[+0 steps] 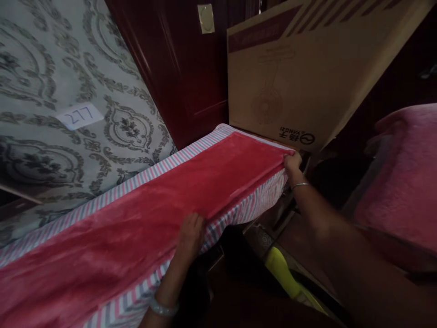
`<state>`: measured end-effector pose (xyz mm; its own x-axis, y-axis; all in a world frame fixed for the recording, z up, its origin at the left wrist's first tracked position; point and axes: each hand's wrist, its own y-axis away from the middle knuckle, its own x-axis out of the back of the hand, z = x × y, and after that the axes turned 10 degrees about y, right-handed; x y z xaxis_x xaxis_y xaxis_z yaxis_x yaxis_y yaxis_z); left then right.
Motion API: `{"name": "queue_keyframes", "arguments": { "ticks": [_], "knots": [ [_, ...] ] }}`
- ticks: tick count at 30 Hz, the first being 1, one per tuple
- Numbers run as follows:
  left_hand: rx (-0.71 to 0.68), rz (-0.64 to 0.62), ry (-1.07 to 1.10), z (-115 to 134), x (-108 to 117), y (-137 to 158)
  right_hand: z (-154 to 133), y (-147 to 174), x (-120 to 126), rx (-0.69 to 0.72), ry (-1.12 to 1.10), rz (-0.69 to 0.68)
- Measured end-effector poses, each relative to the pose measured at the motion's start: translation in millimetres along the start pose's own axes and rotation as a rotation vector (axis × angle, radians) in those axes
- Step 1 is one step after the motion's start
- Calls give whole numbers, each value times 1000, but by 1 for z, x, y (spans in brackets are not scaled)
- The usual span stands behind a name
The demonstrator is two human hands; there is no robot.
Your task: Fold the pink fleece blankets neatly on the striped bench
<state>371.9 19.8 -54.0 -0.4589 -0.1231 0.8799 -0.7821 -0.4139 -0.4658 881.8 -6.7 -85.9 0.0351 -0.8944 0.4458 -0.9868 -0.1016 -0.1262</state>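
Observation:
A long red plush cover (205, 173) lies lengthwise over a striped cloth (136, 180) in pink, grey and white, on a narrow bench-like piece of furniture. My left hand (191, 233), with a pale bangle at the wrist, grips the near edge of the red cover around its middle; the fingertips are partly hidden. At the far right corner, my right hand (292, 165) pinches the cover's edge, and a thin silver bracelet circles that wrist. Near my left hand the red surface is slightly rumpled, while the far end lies flatter. The striped cloth hangs down in folds along the near side.
Behind the far end stands a large cardboard box (266, 91) against a dark red door (184, 68). Patterned wallpaper (102, 150) bears a paper label (80, 115) reading 277. A pink plush-covered seat (403, 182) is at right. Something yellow-green (282, 273) lies below.

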Motion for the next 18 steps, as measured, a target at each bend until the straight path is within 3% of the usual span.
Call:
{"name": "queue_keyframes", "arguments": {
  "ticks": [5, 13, 18],
  "knots": [
    [45, -119, -63, 9, 7, -18, -3, 3, -1, -38, -58, 21],
    [-4, -308, -28, 51, -26, -112, -14, 11, 9, -45, 13, -20],
    [22, -362, -15, 64, -39, -119, -18, 10, 10, -37, 69, -58]
  ]
}}
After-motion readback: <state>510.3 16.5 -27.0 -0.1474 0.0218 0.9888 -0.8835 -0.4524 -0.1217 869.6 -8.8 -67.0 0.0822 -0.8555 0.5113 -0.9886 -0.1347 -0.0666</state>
